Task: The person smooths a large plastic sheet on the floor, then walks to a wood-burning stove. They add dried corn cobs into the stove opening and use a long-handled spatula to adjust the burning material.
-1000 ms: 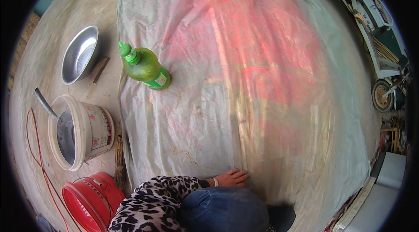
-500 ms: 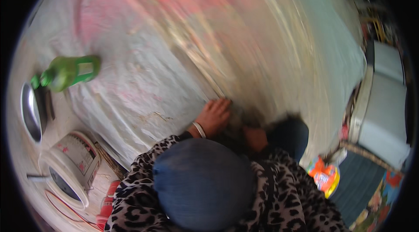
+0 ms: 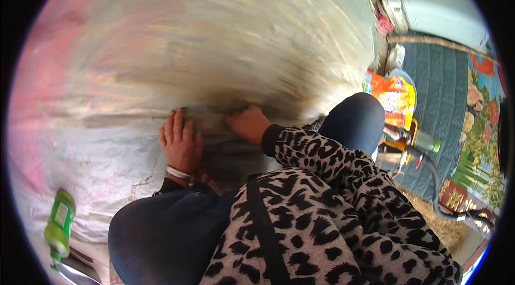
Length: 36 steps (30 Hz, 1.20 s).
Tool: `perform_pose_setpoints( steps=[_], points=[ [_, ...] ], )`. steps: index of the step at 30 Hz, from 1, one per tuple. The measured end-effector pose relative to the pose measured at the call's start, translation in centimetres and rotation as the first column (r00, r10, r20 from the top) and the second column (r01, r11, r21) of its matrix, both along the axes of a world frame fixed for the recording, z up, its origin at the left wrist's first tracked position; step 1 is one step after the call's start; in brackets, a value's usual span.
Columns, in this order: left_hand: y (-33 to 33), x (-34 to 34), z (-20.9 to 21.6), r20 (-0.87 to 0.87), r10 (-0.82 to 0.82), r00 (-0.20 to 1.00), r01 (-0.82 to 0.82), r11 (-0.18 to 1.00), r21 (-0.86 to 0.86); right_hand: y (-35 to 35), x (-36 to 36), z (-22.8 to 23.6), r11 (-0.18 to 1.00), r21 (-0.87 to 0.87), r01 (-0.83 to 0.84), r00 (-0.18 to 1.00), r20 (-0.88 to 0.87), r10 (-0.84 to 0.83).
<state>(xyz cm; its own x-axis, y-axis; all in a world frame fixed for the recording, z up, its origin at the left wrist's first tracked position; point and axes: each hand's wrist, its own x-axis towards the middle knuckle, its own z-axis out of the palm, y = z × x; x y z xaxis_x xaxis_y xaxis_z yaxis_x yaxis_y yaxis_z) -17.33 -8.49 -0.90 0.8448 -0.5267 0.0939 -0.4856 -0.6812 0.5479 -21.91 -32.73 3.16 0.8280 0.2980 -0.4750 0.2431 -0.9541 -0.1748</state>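
Cloudy plastic sheeting (image 3: 214,43), creased and partly smeared by motion, spreads in front of me, tan in the middle and pinkish at the left. My left hand (image 3: 181,143), a pale bracelet at its wrist, rests flat on it with fingers stretched forward. To the right, my right hand (image 3: 249,124) is closed on the plastic sheeting, its fingertips hidden beneath the knuckles. A dark shadowed strip lies between my hands and my body. My knees are bent on both sides of the hands.
A green bottle (image 3: 60,220) lies at the lower left. At right are an orange and yellow package (image 3: 391,97), a black hose (image 3: 429,169), a dark green mat (image 3: 434,76) and a picture-printed sheet (image 3: 477,140). A pale box-like surface (image 3: 445,1) stands at the far right.
My view has swung right, so the bottle sits lower left and the package shows more fully. My right hand, mostly hidden before, is now plainly visible beside the left one.
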Motion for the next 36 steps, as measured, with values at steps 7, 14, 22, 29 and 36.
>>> perform_pose_setpoints(
  steps=[7, 14, 22, 29, 36],
  points=[
    [-0.5, -0.2, 0.0, 0.022, -0.037, 0.999, 0.036, 0.997, 0.069, 0.3, -1.5, -0.7, 0.993, 0.044, 0.106, 0.994, 0.032, -0.108],
    [-1.0, -0.5, -0.5, 0.100, -0.079, 0.992, 0.073, 0.995, 0.067, 1.1, -3.3, -2.8, 0.977, 0.057, 0.204, 0.954, 0.213, -0.212],
    [-1.0, -0.6, -0.7, 0.160, -0.149, 0.976, 0.131, 0.984, 0.117, 1.5, -4.4, -2.5, 0.960, 0.100, 0.263, 0.888, 0.364, -0.281],
    [-0.7, -0.5, -1.0, 0.210, -0.220, 0.953, 0.181, 0.965, 0.192, 1.4, -5.2, -0.7, 0.969, 0.132, 0.210, 0.853, 0.459, -0.248],
    [-0.2, 1.0, 0.5, 0.197, -0.348, 0.916, 0.270, 0.902, 0.338, -6.4, -4.7, 5.6, 0.925, 0.377, -0.052, 0.914, 0.390, -0.108]
  ],
)
